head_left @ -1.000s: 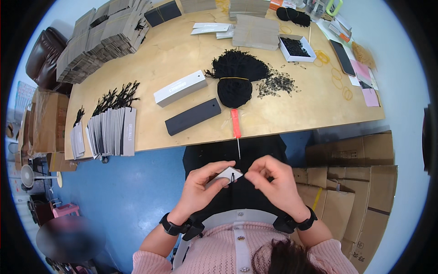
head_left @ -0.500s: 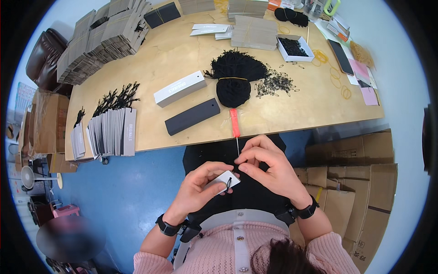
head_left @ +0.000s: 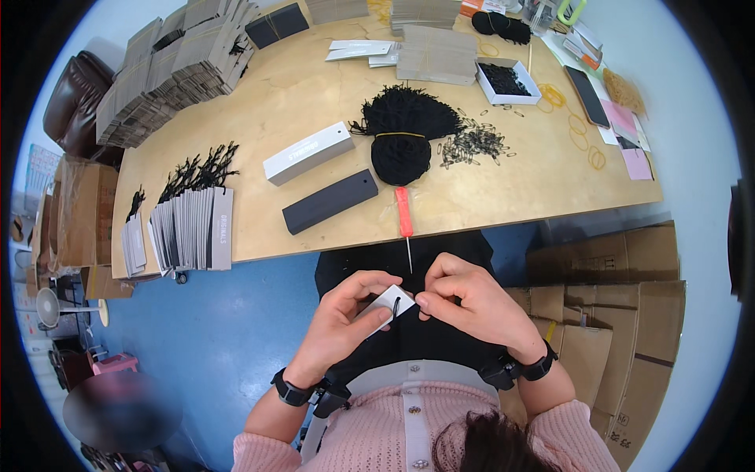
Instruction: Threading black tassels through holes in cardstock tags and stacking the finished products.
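Observation:
My left hand (head_left: 340, 315) grips a small stack of white hang tags (head_left: 385, 304) above my lap, thumb on top and fingers behind. A black cord loop (head_left: 395, 308) lies on the face of the top tag at its hole. My right hand (head_left: 464, 303) is closed in a pinch at the tag's right corner; what sits between its fingertips is hidden. Just beyond both hands, a red-handled awl (head_left: 404, 211) lies with its metal shaft over the table's front edge. Behind it rests a bundle of black cords (head_left: 401, 161) tied with a yellow band.
White tags (head_left: 308, 153) and dark tags (head_left: 330, 201) lie in stacks left of the cords. Finished-looking corded tags (head_left: 191, 228) stand at the left. Loose black safety pins (head_left: 474, 144), a white box of pins (head_left: 507, 82) and a phone (head_left: 587, 96) lie right. Cardboard (head_left: 602, 259) leans below.
My right hand has come down and closer, from above the tag to its right corner, its fingers drawn together. The tag in my left hand has tipped up slightly.

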The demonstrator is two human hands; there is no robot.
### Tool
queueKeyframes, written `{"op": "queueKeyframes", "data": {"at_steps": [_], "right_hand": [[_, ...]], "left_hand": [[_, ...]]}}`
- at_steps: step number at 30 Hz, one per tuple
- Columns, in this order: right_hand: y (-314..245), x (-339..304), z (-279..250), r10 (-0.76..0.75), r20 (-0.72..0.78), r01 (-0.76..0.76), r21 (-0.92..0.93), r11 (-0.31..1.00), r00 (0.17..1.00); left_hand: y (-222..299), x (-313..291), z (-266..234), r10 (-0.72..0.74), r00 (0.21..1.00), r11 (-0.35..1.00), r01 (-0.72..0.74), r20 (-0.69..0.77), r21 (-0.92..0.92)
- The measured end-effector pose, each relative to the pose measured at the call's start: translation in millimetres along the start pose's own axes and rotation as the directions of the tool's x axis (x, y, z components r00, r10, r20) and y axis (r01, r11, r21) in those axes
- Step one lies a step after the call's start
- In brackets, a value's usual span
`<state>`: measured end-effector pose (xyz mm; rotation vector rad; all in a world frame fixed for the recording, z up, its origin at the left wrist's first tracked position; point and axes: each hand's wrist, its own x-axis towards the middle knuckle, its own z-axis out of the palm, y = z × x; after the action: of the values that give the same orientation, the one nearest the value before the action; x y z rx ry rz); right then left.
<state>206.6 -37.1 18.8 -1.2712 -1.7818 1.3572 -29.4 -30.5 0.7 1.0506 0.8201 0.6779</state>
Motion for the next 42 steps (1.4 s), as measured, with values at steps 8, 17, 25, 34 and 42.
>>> {"op": "queueKeyframes", "data": {"at_steps": [8,17,25,34,42], "right_hand": [[1.4,-2.7,15.8,0.061,-0.039,-0.061,0.004,0.998,0.997],[6.9,-1.0,36.1,0.023,-0.216,-0.005,0.084,0.996,0.976],[6.3,-3.4,37.6,-0.017,-0.318,0.075,0.173,0.982,0.948],[16.8,-6.8,32.5,-0.135,-0.42,0.249,0.228,0.941,0.897],[5.1,-6.6,-0.7,-0.388,-0.511,0.279,-0.279,0.919,0.767]], "left_hand": [[-1.0,0.1,2.8,0.062,0.997,0.996,-0.06,-0.036,0.06],[-12.0,1.7,8.1,0.37,0.929,0.824,-0.323,-0.009,0.466],[-9.7,1.0,8.0,0.18,0.971,0.982,-0.186,-0.159,-0.018],[3.4,2.7,12.9,0.112,0.993,0.965,-0.12,-0.049,-0.232],[9.2,-0.6,1.6,0.123,0.992,0.977,-0.122,-0.003,-0.172]]}}
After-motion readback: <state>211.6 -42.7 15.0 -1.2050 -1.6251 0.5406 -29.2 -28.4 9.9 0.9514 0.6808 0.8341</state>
